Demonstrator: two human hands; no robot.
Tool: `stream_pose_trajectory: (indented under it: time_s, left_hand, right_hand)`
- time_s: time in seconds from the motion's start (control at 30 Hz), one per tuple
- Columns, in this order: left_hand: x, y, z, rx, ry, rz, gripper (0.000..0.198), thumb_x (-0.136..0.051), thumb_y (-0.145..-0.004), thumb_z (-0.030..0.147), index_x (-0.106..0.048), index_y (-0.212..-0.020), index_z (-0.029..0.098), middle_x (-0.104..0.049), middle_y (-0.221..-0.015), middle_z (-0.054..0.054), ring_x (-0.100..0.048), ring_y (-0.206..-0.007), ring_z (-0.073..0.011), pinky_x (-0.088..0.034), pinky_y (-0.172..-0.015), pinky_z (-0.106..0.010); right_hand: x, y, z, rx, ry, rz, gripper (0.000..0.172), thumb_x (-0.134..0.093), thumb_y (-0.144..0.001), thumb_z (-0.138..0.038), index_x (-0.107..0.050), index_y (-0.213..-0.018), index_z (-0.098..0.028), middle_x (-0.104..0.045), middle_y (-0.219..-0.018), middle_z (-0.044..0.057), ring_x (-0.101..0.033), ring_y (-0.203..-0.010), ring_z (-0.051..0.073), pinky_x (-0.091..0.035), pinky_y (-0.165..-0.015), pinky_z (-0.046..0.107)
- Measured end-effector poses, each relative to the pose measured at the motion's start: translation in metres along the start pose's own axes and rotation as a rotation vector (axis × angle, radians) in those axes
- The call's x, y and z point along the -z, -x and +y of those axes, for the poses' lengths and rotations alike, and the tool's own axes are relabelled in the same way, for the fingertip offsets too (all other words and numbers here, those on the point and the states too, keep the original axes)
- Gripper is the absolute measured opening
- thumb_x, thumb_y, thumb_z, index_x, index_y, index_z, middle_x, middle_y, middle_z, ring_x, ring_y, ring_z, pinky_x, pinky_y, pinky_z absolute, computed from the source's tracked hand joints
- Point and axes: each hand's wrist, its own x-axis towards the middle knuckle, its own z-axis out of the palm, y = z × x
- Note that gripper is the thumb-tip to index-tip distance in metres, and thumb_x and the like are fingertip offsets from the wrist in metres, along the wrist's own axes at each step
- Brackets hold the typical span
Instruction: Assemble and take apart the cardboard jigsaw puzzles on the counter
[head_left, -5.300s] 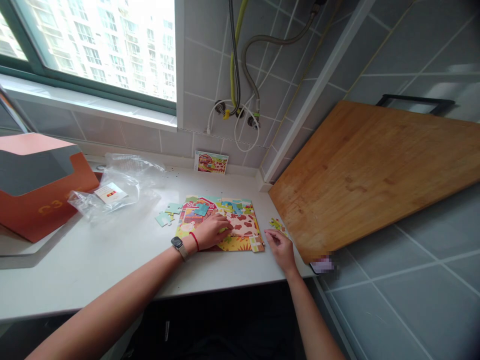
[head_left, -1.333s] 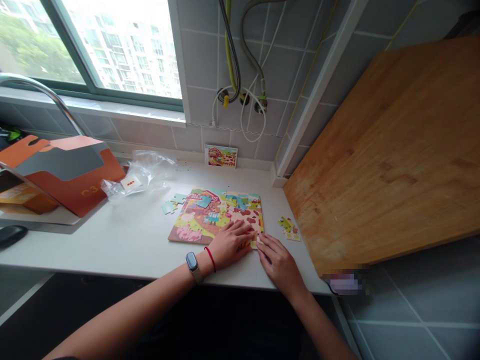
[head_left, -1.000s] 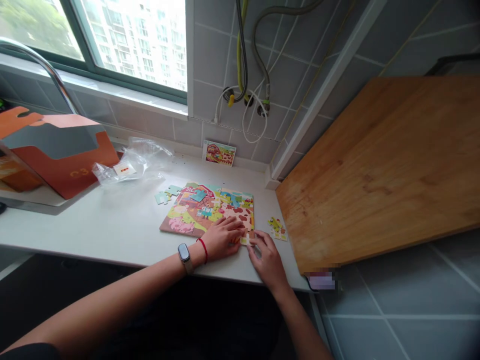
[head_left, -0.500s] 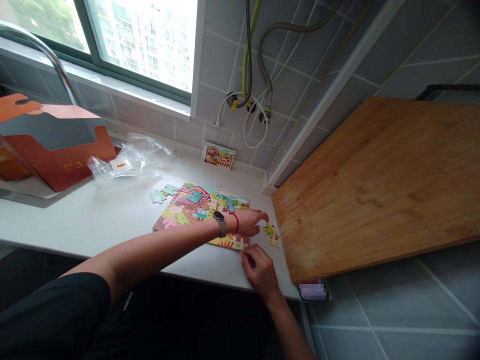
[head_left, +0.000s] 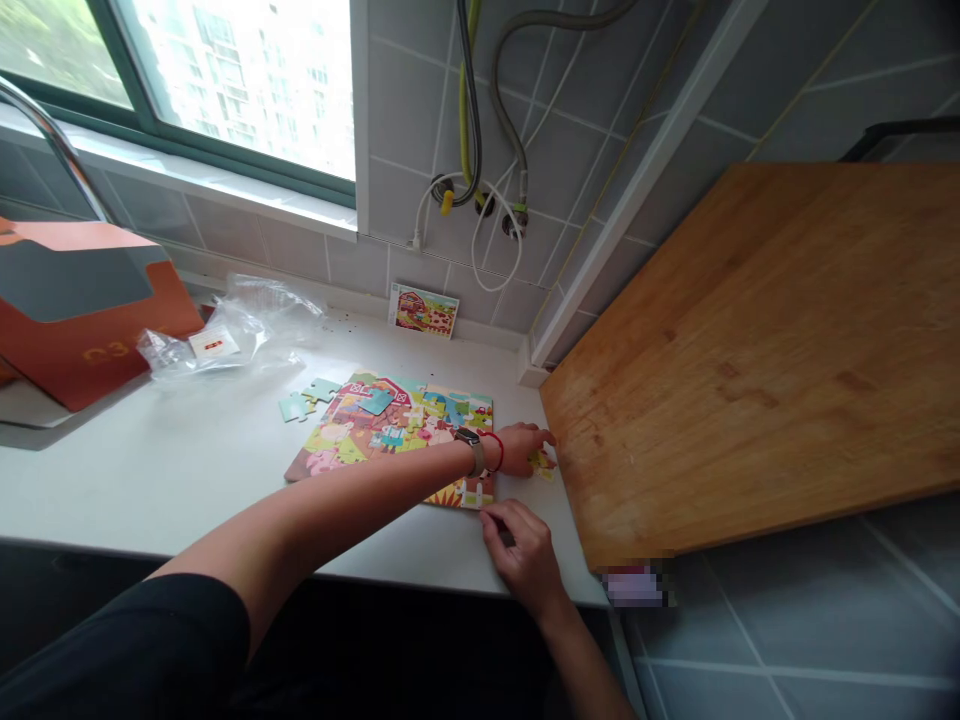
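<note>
Covering some of the loose pieces (head_left: 546, 464) by the cutting board (head_left: 750, 380), the left hand (head_left: 519, 450) is half open, index finger poking out, and honestly can't tell if it's got hold of one. Right hand (head_left: 525, 552) is loosely curled, thumb and finger close together right by the puzzle's (head_left: 390, 437) near corner; can't tell if anything's pinched. Puzzle's flat on the white counter (head_left: 195, 480), under the left forearm, with a blue piece (head_left: 376, 402) lying on top.

This looks like a kitchen: a metal tap (head_left: 66, 155) curves behind the white table (head_left: 210, 470), and hoses (head_left: 496, 90) run down the tiled wall (head_left: 405, 110). A large wooden board (head_left: 750, 370) leans at the right.
</note>
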Motion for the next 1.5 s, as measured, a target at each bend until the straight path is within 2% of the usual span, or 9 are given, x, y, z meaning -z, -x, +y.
stream_pose_trajectory:
  time_s: [0.17,0.43,0.57,0.67,0.83,1.0,1.23,1.37,1.5]
  left_hand:
    - [0.002,0.012,-0.012,-0.017,0.089,0.062,0.074,-0.069,-0.064,0.005,-0.056,-0.136,0.016,-0.062,-0.128,-0.012,-0.066,-0.112,-0.0261,-0.053,-0.097,-0.031]
    - [-0.001,0.019,-0.018,-0.086,0.022,0.105,0.043,-0.052,-0.074,-0.003,-0.075,-0.104,0.016,-0.073,-0.109,-0.008,-0.069,-0.104,-0.0221,-0.053,-0.1,-0.034]
    - [0.004,0.023,-0.028,-0.097,-0.049,0.141,0.034,-0.052,-0.08,0.006,-0.08,-0.096,0.019,-0.066,-0.131,-0.012,-0.065,-0.119,-0.0277,-0.049,-0.109,-0.045]
    - [0.01,0.029,-0.04,-0.086,-0.004,0.191,0.034,-0.053,-0.082,0.016,-0.082,-0.094,0.025,-0.059,-0.143,-0.007,-0.066,-0.118,-0.0271,-0.054,-0.104,-0.042]
    - [0.023,0.049,-0.048,-0.044,0.063,0.188,0.034,-0.051,-0.086,0.034,-0.082,-0.096,0.025,-0.079,-0.107,-0.006,-0.075,-0.099,-0.0259,-0.06,-0.092,-0.038]
    - [0.036,0.079,-0.042,0.006,0.054,0.239,0.034,-0.057,-0.084,0.042,-0.081,-0.098,0.023,-0.08,-0.103,-0.007,-0.076,-0.096,-0.0273,-0.063,-0.084,-0.035]
    - [0.048,0.12,-0.015,0.091,0.235,0.129,0.047,-0.064,-0.087,0.054,-0.076,-0.113,0.017,-0.077,-0.115,-0.014,-0.075,-0.101,-0.0312,-0.064,-0.084,-0.037]
    - [0.043,0.144,0.008,0.093,0.316,0.105,0.043,-0.058,-0.095,0.052,-0.074,-0.114,0.017,-0.075,-0.117,-0.015,-0.072,-0.107,-0.0286,-0.061,-0.091,-0.04]
    - [0.032,0.167,0.011,0.124,0.34,0.202,0.04,-0.054,-0.098,0.049,-0.07,-0.115,0.017,-0.074,-0.112,-0.014,-0.073,-0.099,-0.0246,-0.061,-0.086,-0.038]
  right_hand:
    - [0.0,0.001,0.0,-0.038,0.008,-0.021,0.014,-0.056,-0.097,-0.016,-0.068,-0.094,-0.02,-0.07,-0.079,0.005,-0.065,-0.072,0.018,-0.053,-0.07,0.029]
    - [-0.002,0.001,0.0,-0.06,0.053,-0.068,0.013,-0.057,-0.096,-0.018,-0.069,-0.092,-0.021,-0.074,-0.084,0.005,-0.069,-0.08,0.019,-0.053,-0.077,0.027]
    - [-0.005,0.0,0.002,-0.096,0.107,-0.056,0.012,-0.06,-0.093,-0.02,-0.07,-0.087,-0.021,-0.074,-0.08,0.004,-0.069,-0.076,0.018,-0.052,-0.075,0.025]
    - [-0.007,-0.001,0.004,-0.128,0.116,-0.045,0.012,-0.061,-0.093,-0.023,-0.071,-0.088,-0.021,-0.076,-0.083,0.003,-0.071,-0.078,0.018,-0.052,-0.075,0.024]
    - [-0.006,-0.002,0.008,-0.188,0.053,-0.017,0.012,-0.062,-0.093,-0.026,-0.073,-0.097,-0.023,-0.079,-0.095,0.001,-0.074,-0.088,0.017,-0.052,-0.08,0.022]
    - [-0.004,-0.003,0.012,-0.212,0.032,0.034,0.013,-0.063,-0.091,-0.025,-0.074,-0.096,-0.022,-0.08,-0.095,0.001,-0.073,-0.087,0.017,-0.051,-0.08,0.023]
    - [0.001,-0.005,0.01,-0.261,-0.015,0.101,0.011,-0.065,-0.091,-0.025,-0.075,-0.092,-0.02,-0.075,-0.092,0.003,-0.07,-0.083,0.016,-0.051,-0.078,0.023]
    - [0.006,-0.003,0.004,-0.225,-0.137,0.165,0.012,-0.063,-0.091,-0.016,-0.074,-0.096,-0.019,-0.072,-0.107,0.006,-0.07,-0.09,0.015,-0.053,-0.084,0.024]
    - [0.005,-0.003,0.003,-0.14,-0.141,0.115,0.015,-0.06,-0.094,-0.016,-0.073,-0.099,-0.021,-0.071,-0.108,0.007,-0.07,-0.096,0.017,-0.055,-0.089,0.029]
